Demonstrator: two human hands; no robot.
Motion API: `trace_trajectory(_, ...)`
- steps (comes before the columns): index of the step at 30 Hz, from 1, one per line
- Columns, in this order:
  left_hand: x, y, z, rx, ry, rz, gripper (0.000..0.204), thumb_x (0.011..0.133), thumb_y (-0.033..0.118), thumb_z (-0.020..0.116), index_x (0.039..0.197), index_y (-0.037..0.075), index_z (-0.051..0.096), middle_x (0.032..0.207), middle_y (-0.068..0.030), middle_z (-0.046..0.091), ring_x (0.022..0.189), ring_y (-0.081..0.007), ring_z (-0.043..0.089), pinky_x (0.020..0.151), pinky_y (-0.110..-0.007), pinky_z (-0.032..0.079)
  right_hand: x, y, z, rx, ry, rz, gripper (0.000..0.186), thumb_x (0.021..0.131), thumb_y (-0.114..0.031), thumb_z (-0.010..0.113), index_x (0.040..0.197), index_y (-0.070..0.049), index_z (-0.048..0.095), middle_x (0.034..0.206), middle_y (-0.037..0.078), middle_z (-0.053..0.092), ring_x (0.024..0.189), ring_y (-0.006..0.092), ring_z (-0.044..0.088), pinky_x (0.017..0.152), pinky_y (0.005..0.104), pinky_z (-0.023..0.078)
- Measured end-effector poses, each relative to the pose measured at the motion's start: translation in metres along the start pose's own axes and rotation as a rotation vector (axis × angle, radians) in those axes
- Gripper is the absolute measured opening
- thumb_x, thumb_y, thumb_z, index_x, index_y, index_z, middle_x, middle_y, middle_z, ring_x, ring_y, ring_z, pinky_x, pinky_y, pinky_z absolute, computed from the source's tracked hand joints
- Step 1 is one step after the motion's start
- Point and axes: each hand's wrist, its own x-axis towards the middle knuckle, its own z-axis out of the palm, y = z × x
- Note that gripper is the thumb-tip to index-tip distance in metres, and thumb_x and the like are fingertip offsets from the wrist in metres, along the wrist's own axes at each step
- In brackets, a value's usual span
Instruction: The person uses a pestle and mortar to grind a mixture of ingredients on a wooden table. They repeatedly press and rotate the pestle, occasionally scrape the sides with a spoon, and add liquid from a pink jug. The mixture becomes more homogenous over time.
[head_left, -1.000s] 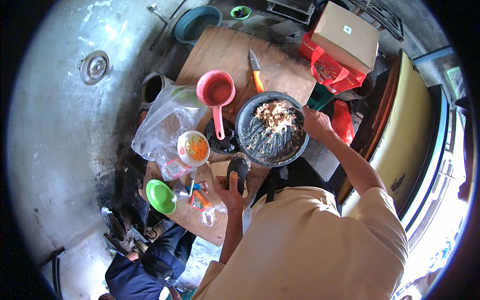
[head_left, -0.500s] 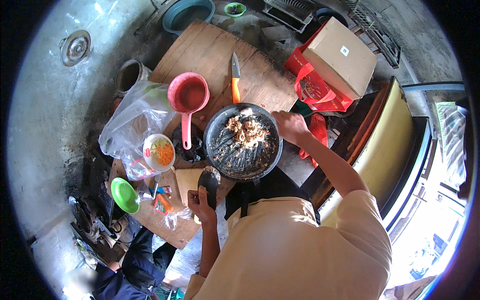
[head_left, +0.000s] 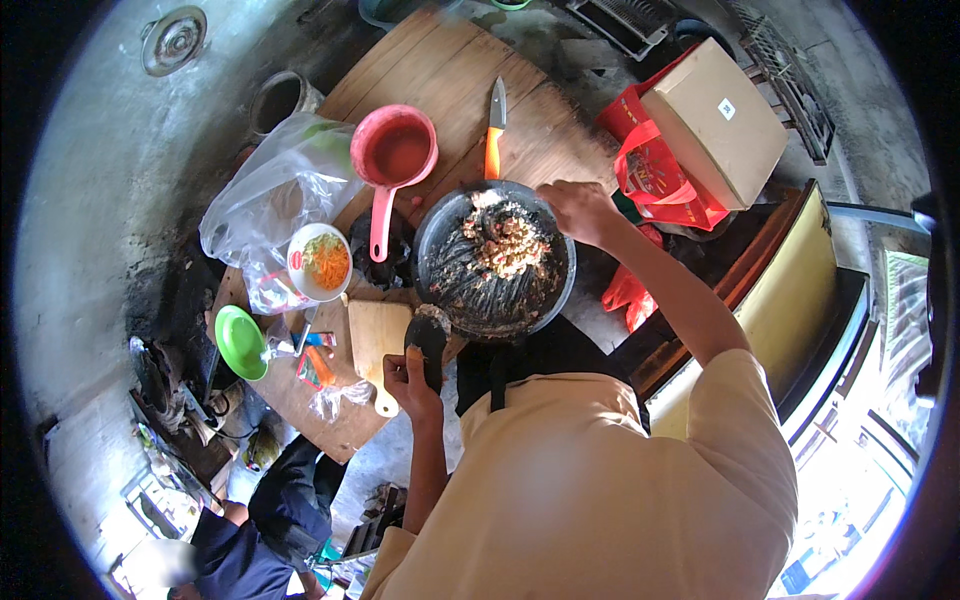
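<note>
My left hand [head_left: 412, 387] is wrapped around a dark stone pestle [head_left: 431, 345], whose tip has pale mash stuck to it. The pestle is held outside the mortar, near its lower left side. At the far right rim of the wide black stone mortar [head_left: 428, 262], my right hand [head_left: 577, 210] has its fingers curled against the edge; its fingertips are partly hidden. Inside the mortar, a crumbly, light brown mash [head_left: 512, 243] is heaped toward the upper right, and smeared streaks cover the rest of the bowl.
A wooden table [head_left: 450, 70] bears an orange-handled knife [head_left: 494, 135], pink dipper [head_left: 393, 150], plastic bag [head_left: 285, 190], bowl of shredded vegetables [head_left: 323, 263], green bowl [head_left: 240, 343] and cutting board [head_left: 377, 335]. A cardboard box [head_left: 715, 120] stands right; another person [head_left: 290, 505] sits lower left.
My view has shifted, showing more of the cutting board. My right hand stays at the mortar's rim with its fingers more curled. The pestle remains in my left hand beside the mortar.
</note>
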Motion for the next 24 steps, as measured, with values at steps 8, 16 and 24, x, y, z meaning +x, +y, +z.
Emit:
trace_trajectory(8,-0.006,0.001,0.006,0.016,0.006,0.058,0.039,0.101,0.029,0.072,0.083,0.009,0.045,0.068,0.0000,0.052,0.053,-0.0078,0.047,0.045,-0.029,0.046,-0.024,-0.011,0.002,-0.057,-0.356,-0.168,0.026,0.084,-0.016,0.071,0.107,-0.010,0.061,0.087,0.012,0.066,0.083,0.0348,0.072,0.069,0.0482,0.058)
trace_trajectory(16,-0.005,-0.009,0.000,0.104,0.028,0.125,0.040,0.101,0.032,0.072,0.081,0.011,0.045,0.070,0.0006,0.052,0.055,-0.0075,0.045,0.045,-0.027,0.043,0.025,-0.016,0.021,-0.026,-0.036,-0.092,0.031,0.085,-0.019,0.070,0.113,-0.011,0.062,0.088,0.012,0.067,0.088,0.0346,0.073,0.074,0.0490,0.059)
trace_trajectory(24,-0.014,-0.023,-0.014,0.002,0.015,-0.059,0.037,0.101,0.031,0.072,0.085,0.010,0.046,0.071,0.0003,0.052,0.059,-0.0088,0.051,0.046,-0.028,0.044,-0.015,-0.002,-0.009,-0.023,-0.214,-0.140,0.030,0.084,-0.015,0.072,0.113,-0.014,0.064,0.092,0.008,0.067,0.086,0.0321,0.071,0.071,0.0463,0.058)
